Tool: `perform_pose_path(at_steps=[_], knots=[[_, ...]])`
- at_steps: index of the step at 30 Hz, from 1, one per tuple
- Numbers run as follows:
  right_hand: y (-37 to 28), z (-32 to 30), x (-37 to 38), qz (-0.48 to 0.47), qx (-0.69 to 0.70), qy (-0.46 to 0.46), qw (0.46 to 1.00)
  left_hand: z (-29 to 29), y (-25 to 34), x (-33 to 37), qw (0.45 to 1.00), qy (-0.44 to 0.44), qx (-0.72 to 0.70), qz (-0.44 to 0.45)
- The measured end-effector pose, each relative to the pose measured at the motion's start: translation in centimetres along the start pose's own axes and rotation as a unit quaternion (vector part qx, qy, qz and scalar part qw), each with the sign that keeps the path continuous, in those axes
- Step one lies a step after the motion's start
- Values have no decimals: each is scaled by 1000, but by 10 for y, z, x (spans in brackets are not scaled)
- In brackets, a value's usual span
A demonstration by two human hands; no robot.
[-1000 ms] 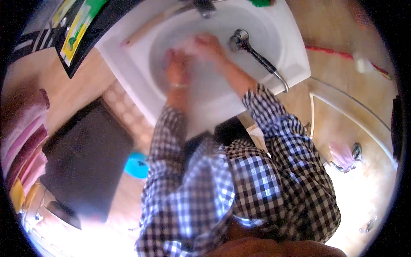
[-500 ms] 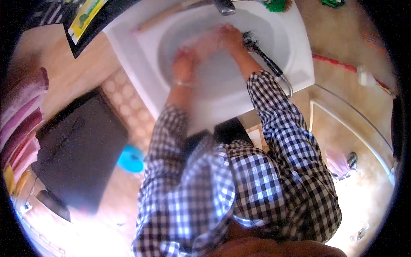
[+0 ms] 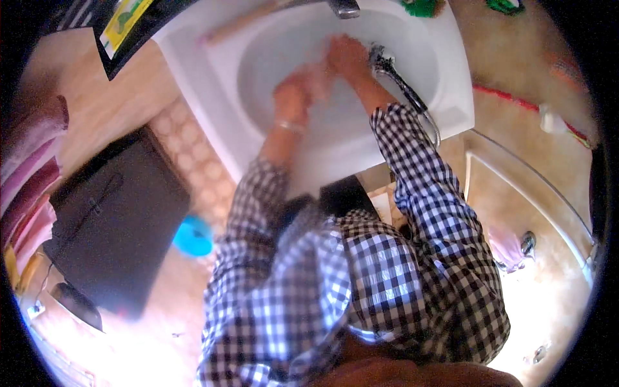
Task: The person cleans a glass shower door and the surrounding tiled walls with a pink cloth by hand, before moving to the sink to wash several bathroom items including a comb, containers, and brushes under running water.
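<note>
Both my hands are over the bowl of a white washbasin (image 3: pixel 193 84). Between them is a pale pink, cloth-like thing (image 3: pixel 316 79), blurred by motion and partly hidden by my fingers. My left hand (image 3: pixel 293 97), smeared by motion, closes on its near left end. My right hand (image 3: pixel 348 59) is curled round its other end, below the metal tap (image 3: pixel 345 8). Beside my right wrist, a black hand shower (image 3: pixel 403 89) with a silvery hose lies against the basin's right side.
A wooden-coloured stick (image 3: pixel 248 22) lies along the basin's back left rim. Green bristly things (image 3: pixel 422 6) are at the back right. A dark grey box-like unit (image 3: pixel 122 219) stands left, near a blue round object (image 3: pixel 193 236). A pale curved rail (image 3: pixel 529 184) runs at right.
My left hand has moved right and slightly up, closer to my right hand. The pink thing, stretched between them before, now spans a shorter gap. My right hand has barely moved.
</note>
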State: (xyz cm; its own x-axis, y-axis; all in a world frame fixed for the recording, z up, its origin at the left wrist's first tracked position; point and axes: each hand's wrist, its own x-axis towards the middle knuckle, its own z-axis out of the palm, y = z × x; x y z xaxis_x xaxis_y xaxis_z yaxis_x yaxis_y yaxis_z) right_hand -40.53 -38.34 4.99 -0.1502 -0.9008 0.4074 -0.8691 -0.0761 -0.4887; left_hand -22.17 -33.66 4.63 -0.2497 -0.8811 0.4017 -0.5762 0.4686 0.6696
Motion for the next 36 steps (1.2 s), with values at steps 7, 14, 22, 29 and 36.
perform_pose_path(at_steps=[7,14,22,29,36], knots=[[-62,-21,-23,-84,67,-159,981,-28,10,-1,899,63,-394,-183],[-64,-42,-41,-27,262,-15,964,-38,80,2,961,-64,255,90],[-5,-1,-8,-68,-2,91,994,-32,26,-16,948,-27,-241,-204],[-139,-64,-86,55,472,-131,870,-40,-16,6,975,-204,77,45],[-3,-14,-8,-85,-6,-75,994,12,1,7,953,-97,287,25]])
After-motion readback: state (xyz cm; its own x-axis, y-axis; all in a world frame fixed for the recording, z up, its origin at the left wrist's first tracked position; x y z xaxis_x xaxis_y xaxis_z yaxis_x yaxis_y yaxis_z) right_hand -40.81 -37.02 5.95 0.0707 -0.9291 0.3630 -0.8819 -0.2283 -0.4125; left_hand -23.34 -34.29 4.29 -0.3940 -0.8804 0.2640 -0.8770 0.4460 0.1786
